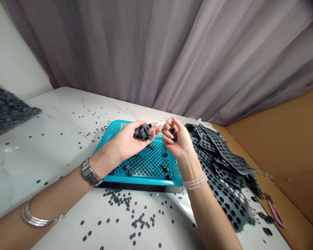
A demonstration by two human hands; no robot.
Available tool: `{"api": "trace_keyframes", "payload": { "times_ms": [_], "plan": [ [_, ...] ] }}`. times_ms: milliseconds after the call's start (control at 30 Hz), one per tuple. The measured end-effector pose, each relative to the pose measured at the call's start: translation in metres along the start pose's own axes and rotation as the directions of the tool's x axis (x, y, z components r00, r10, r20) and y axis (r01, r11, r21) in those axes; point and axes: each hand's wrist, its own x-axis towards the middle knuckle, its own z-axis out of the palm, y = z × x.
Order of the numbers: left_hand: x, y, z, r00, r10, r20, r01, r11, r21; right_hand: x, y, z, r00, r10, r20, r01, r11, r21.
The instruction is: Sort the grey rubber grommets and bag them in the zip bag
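Observation:
Palm up, my left hand [130, 140] cups a small heap of dark grey rubber caps [143, 132] above a blue plastic basket [146, 181]. Facing it on the right, my right hand [178, 137] has its fingers curled around a few more of the same caps. The fingertips of both hands are close together. Several loose caps lie scattered on the basket's lattice floor, partly hidden by my hands and wrists.
Perforated dark rubber sheets [224, 152] are piled to the right, beside a cardboard panel [284, 149]. Pink-handled scissors [275, 211] lie near it. Small black discs [142, 221] litter the white table [59, 139]. A clear bag of dark parts [9, 109] stands far left.

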Motion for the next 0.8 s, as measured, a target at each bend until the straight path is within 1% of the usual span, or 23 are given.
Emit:
{"api": "trace_keyframes", "payload": {
  "times_ms": [67, 100, 133, 200, 267, 300, 333, 467, 667, 733, 800],
  "plan": [
    [0.000, 0.000, -0.001, 1.000, 0.003, -0.007, -0.003, 1.000, 0.014, -0.002, -0.001, 0.002, 0.997, -0.072, 0.032, 0.077, 0.976, -0.203],
    [0.000, 0.000, -0.001, 1.000, 0.015, -0.013, -0.015, 1.000, 0.024, -0.004, -0.001, 0.003, 0.991, -0.122, 0.048, 0.131, 0.933, -0.335],
    [0.000, -0.001, -0.001, 0.999, 0.030, -0.019, -0.029, 0.999, 0.034, -0.006, -0.002, 0.004, 0.982, -0.178, 0.067, 0.188, 0.862, -0.470],
    [0.000, -0.002, -0.002, 0.998, 0.053, -0.028, -0.051, 0.997, 0.050, -0.009, -0.003, 0.006, 0.955, -0.267, 0.127, 0.277, 0.660, -0.699],
    [0.001, -0.003, -0.001, 0.998, 0.058, -0.024, -0.056, 0.996, 0.063, -0.012, -0.007, 0.006, 0.936, -0.280, 0.214, 0.327, 0.466, -0.822],
    [0.001, -0.004, -0.001, 0.998, 0.057, -0.023, -0.055, 0.996, 0.067, -0.014, -0.009, 0.006, 0.930, -0.262, 0.257, 0.347, 0.397, -0.850],
    [0.001, -0.004, -0.001, 0.998, 0.054, -0.022, -0.052, 0.996, 0.071, -0.015, -0.011, 0.006, 0.925, -0.244, 0.291, 0.363, 0.347, -0.865],
    [0.001, -0.007, -0.001, 0.999, 0.047, -0.026, -0.044, 0.994, 0.105, -0.015, -0.014, 0.004, 0.911, -0.226, 0.344, 0.394, 0.241, -0.887],
    [0.000, -0.008, 0.001, 0.997, 0.069, -0.032, -0.064, 0.988, 0.142, -0.015, -0.012, 0.006, 0.887, -0.247, 0.389, 0.428, 0.130, -0.894],
    [0.000, -0.007, 0.000, 0.997, 0.069, -0.024, -0.065, 0.987, 0.150, -0.015, -0.011, 0.008, 0.873, -0.259, 0.414, 0.453, 0.113, -0.884],
    [0.000, -0.006, 0.000, 0.996, 0.080, -0.028, -0.075, 0.985, 0.154, -0.015, -0.010, 0.008, 0.858, -0.267, 0.438, 0.483, 0.136, -0.865]
  ]
}}
